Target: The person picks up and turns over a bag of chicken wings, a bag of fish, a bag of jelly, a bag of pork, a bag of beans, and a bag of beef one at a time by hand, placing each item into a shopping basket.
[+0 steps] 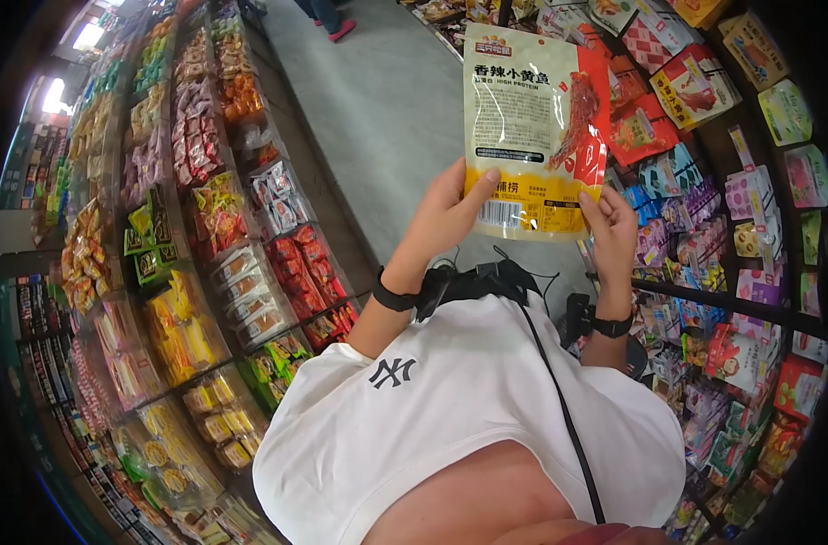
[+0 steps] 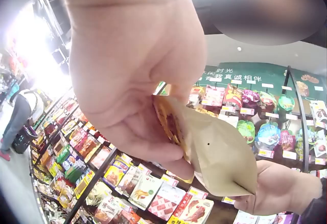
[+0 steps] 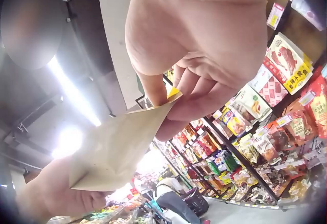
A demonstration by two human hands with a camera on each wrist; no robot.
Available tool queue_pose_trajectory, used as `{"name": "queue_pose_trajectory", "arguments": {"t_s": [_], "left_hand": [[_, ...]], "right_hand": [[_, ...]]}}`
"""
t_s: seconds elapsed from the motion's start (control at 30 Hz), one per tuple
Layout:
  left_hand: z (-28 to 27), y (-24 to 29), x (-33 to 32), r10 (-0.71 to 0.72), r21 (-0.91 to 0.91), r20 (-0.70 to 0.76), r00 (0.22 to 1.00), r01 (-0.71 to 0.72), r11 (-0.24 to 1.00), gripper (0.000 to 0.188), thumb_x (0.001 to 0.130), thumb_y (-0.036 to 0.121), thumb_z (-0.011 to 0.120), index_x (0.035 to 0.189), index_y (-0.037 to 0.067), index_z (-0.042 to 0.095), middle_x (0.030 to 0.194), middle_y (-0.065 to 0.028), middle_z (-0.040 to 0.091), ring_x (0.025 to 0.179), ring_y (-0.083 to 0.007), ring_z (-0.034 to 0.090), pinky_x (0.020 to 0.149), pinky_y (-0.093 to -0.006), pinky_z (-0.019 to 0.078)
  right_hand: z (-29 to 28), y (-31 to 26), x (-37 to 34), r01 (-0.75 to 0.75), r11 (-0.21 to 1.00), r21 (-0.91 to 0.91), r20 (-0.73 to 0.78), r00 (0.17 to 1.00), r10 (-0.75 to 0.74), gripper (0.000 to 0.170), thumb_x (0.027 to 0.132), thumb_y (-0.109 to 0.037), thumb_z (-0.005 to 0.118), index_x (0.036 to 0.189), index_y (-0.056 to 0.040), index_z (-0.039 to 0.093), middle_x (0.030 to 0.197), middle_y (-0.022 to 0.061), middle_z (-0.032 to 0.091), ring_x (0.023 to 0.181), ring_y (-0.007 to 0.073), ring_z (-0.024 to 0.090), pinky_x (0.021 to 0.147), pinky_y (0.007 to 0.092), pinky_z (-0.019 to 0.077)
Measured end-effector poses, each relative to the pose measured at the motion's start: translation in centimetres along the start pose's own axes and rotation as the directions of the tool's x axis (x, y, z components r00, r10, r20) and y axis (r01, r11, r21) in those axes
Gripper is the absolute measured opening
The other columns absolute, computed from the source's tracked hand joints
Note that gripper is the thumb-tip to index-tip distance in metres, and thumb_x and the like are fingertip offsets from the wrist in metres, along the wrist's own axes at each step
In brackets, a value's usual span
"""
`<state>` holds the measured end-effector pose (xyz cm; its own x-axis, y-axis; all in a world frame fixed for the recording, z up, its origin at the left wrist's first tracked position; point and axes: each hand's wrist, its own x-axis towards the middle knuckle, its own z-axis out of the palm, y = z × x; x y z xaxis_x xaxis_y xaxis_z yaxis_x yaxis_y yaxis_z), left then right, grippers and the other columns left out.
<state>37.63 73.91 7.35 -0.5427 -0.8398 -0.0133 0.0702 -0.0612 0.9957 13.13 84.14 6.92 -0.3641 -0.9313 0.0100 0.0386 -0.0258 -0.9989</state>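
Note:
Both hands hold up a snack bag (image 1: 514, 118) of dried fish, upright in front of the body, its printed side toward the head camera. The left hand (image 1: 448, 207) pinches the lower left edge, thumb on the front. At the lower right corner the right hand (image 1: 613, 234) grips the bag with its thumb in front and fingers behind. In the left wrist view, the bag's plain pale side (image 2: 219, 144) bulges between the two hands. The right wrist view shows the bag (image 3: 122, 142) edge-on, with the right hand's fingers (image 3: 196, 93) curled at its rim.
Shelves of packaged snacks (image 1: 704, 218) stand close on the right. Tiered bins of wrapped snacks (image 1: 241, 263) line the left. Grey floor (image 1: 386, 100) runs between them. Another person (image 3: 173, 201) with a dark basket (image 3: 195, 202) is farther down the aisle.

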Motion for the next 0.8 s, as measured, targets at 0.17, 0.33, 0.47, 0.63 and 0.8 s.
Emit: {"name": "queue_pose_trajectory", "arguments": {"t_s": [0.17,0.33,0.47,0.63,0.8], "left_hand": [[0.1,0.1,3.5,-0.039,0.015,0.045,0.998,0.039,0.999,0.041,0.111,0.029,0.057,0.136,-0.003,0.057,0.115,-0.0046,0.070,0.101,-0.0081,0.064,0.089,-0.0278,0.0528],[0.8,0.0,8.5,-0.034,0.048,0.077,0.996,0.031,0.998,0.040,0.110,0.031,0.057,0.130,-0.003,0.061,0.112,-0.0074,0.073,0.100,-0.0097,0.064,0.089,-0.0303,0.0526],[1.6,0.5,13.2,-0.037,0.181,0.145,0.989,0.010,0.983,0.040,0.110,0.032,0.058,0.129,-0.003,0.062,0.111,-0.0068,0.072,0.098,-0.0099,0.064,0.088,-0.0303,0.0528],[3.3,0.6,17.7,-0.058,0.174,0.247,0.967,0.015,0.985,0.041,0.109,0.033,0.058,0.128,-0.004,0.063,0.109,-0.0067,0.073,0.097,-0.0103,0.064,0.087,-0.0303,0.0529],[3.4,0.2,20.3,-0.112,0.194,0.322,0.940,0.050,0.980,0.038,0.109,0.029,0.059,0.127,-0.005,0.064,0.106,-0.0054,0.073,0.091,-0.0081,0.064,0.080,-0.0282,0.0535]], "right_hand": [[-0.8,0.6,2.4,-0.025,1.000,-0.007,-0.054,0.998,0.024,0.023,0.103,-0.007,0.066,0.122,0.0064,0.066,0.111,0.0081,0.076,0.097,0.0067,0.068,0.085,0.0209,0.0516],[-2.4,1.7,5.8,-0.019,0.999,0.045,-0.108,0.994,0.024,0.023,0.103,-0.007,0.066,0.122,0.0065,0.067,0.111,0.0082,0.076,0.096,0.0063,0.068,0.084,0.0209,0.0515],[-4.1,2.6,8.9,0.020,0.996,0.088,-0.172,0.985,-0.004,0.023,0.103,-0.008,0.066,0.122,0.0067,0.067,0.110,0.0074,0.076,0.094,0.0056,0.068,0.082,0.0203,0.0511],[-6.3,2.8,10.9,0.033,0.998,0.062,-0.233,0.972,-0.018,0.022,0.103,-0.008,0.066,0.120,0.0056,0.068,0.107,0.0045,0.076,0.091,0.0036,0.066,0.078,0.0195,0.0502],[-7.4,3.8,11.8,-0.028,0.999,0.025,-0.290,0.956,0.034,0.021,0.103,-0.009,0.066,0.119,0.0046,0.069,0.105,0.0043,0.076,0.090,0.0039,0.067,0.077,0.0199,0.0503]]}}
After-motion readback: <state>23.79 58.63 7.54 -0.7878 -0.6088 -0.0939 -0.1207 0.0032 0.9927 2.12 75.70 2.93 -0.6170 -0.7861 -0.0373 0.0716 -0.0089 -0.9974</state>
